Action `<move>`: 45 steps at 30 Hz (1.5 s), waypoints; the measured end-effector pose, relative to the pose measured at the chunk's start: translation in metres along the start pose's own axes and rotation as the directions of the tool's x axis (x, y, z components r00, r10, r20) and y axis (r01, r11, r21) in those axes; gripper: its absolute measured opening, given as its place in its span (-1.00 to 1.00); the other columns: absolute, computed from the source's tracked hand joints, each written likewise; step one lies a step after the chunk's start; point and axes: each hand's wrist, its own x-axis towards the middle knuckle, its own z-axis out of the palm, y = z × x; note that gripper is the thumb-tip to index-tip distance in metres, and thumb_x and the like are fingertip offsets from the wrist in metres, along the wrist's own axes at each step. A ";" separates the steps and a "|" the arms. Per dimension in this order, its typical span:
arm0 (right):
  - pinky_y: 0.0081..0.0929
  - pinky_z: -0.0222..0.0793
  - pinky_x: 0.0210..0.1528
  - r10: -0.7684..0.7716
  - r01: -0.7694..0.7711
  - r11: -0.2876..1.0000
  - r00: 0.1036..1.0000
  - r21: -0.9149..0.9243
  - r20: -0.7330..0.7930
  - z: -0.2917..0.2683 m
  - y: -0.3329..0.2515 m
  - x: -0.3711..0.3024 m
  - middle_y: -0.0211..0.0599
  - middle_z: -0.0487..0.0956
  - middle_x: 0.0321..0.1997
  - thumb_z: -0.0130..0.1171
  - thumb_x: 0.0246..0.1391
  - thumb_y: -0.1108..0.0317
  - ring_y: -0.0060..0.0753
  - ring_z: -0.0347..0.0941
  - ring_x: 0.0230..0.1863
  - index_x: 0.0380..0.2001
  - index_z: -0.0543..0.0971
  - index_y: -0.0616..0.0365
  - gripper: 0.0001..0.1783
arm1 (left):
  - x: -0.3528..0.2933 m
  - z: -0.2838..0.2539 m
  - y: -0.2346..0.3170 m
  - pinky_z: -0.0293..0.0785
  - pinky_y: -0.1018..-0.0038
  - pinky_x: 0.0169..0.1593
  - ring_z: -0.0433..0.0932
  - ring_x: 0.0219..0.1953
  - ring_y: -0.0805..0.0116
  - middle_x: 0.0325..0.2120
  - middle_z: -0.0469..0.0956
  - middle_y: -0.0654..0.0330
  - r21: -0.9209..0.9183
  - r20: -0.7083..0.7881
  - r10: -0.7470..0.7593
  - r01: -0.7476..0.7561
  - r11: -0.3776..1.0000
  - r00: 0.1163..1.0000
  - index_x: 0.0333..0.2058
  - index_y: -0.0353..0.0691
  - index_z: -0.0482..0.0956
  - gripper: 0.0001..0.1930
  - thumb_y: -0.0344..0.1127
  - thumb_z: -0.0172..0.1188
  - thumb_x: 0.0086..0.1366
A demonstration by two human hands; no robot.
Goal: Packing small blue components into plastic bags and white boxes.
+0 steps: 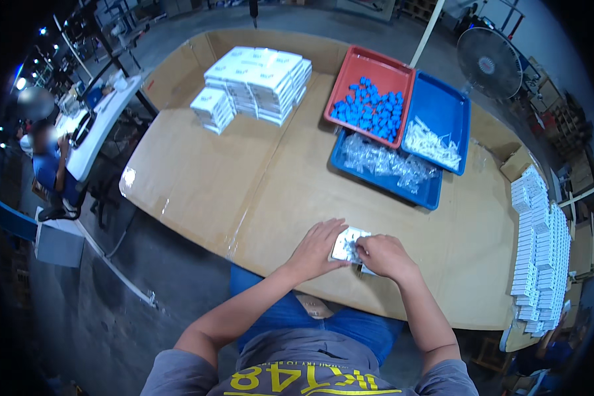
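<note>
A small square white box point(344, 247) with grey detail on its top lies on the cardboard-covered table in front of me. My left hand point(318, 249) holds its left side, fingers along the far edge and thumb at the near edge. Over the right part of the box, my right hand point(384, 255) has its fingertips pinched together; whatever they hold is hidden. Part of another white piece point(367, 270) shows beneath my right hand.
Beyond my hands stand a red tray point(340, 72) of small blue parts, a blue tray point(445, 92) of white strips and a lower blue tray point(360, 179) of clear plastic bags. White boxes are stacked at the far left point(261, 76) and right point(538, 251). A person point(49, 168) sits left.
</note>
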 end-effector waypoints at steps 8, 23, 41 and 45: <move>-0.40 0.54 -0.04 -0.062 0.227 0.712 0.963 0.665 -0.263 -0.070 0.084 0.080 -0.17 0.75 -0.20 0.15 0.32 0.39 -0.35 0.68 -0.16 -0.05 0.68 0.28 -0.74 | 0.023 -0.011 -0.017 0.05 -0.14 0.51 0.36 0.35 -0.02 0.22 0.45 -0.05 0.009 0.188 0.034 -0.037 0.999 0.982 0.30 -0.25 0.37 -0.06 0.14 0.53 0.05; 0.00 0.45 0.17 0.086 -0.027 0.996 0.576 0.086 -0.813 -0.182 0.149 0.338 -0.03 0.60 0.00 0.25 0.23 0.26 0.09 0.53 0.11 0.04 0.68 0.01 -0.67 | 0.033 -0.013 -0.014 0.22 0.02 0.45 0.42 0.28 -0.04 0.15 0.47 -0.06 0.048 0.097 0.031 -0.036 0.998 0.995 0.22 -0.31 0.43 -0.15 0.13 0.49 0.08; -0.23 0.46 -0.10 -0.281 0.287 0.896 -0.226 -0.339 -0.933 -0.204 0.060 0.192 -0.17 0.59 -0.06 0.49 -0.16 0.58 -0.11 0.53 -0.12 -0.34 0.71 0.08 -0.74 | 0.035 -0.018 -0.014 0.26 0.05 0.42 0.44 0.25 -0.02 0.14 0.49 -0.02 0.009 0.091 0.023 -0.024 1.000 0.996 0.18 -0.29 0.45 -0.17 0.09 0.53 0.05; -0.27 0.44 -0.09 -0.331 0.273 0.866 -0.319 -0.420 -0.888 -0.200 0.025 0.107 -0.23 0.59 -0.06 0.55 -0.17 0.56 -0.17 0.53 -0.09 -0.26 0.74 0.00 -0.66 | 0.037 -0.016 -0.010 0.27 0.08 0.41 0.43 0.24 -0.04 0.13 0.49 -0.02 0.027 0.077 0.037 -0.039 0.999 0.996 0.17 -0.28 0.45 -0.17 0.07 0.55 0.03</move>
